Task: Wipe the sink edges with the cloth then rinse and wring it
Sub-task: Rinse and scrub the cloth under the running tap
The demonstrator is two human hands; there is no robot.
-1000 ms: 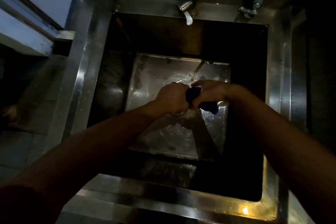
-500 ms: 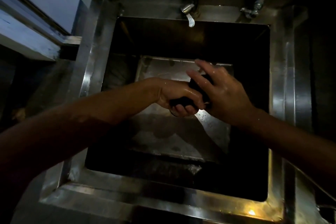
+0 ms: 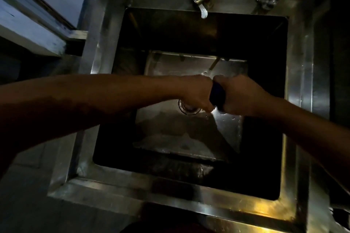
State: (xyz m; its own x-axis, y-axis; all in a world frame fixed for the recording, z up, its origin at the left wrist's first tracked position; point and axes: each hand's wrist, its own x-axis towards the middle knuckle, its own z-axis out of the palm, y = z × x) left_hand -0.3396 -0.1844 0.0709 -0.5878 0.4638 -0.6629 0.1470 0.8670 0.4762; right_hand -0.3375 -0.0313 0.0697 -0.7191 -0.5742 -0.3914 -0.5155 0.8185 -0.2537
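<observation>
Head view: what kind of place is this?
Probably a commercial or utility kitchen wash area: a deep stainless steel sink with a wide rim, a tap at its back edge, a drain below.

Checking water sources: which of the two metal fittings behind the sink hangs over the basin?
The left tap; its pale spout dips past the sink's back rim. The right fitting stays on it.

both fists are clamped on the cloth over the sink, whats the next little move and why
Probably twist the fists in opposite directions to wring it. The left hand and right hand are closed tight on either end of the dark cloth, held above the drain inside the sink. No water shows at the tap, so rinsing looks done, though the dim light makes that uncertain.
</observation>
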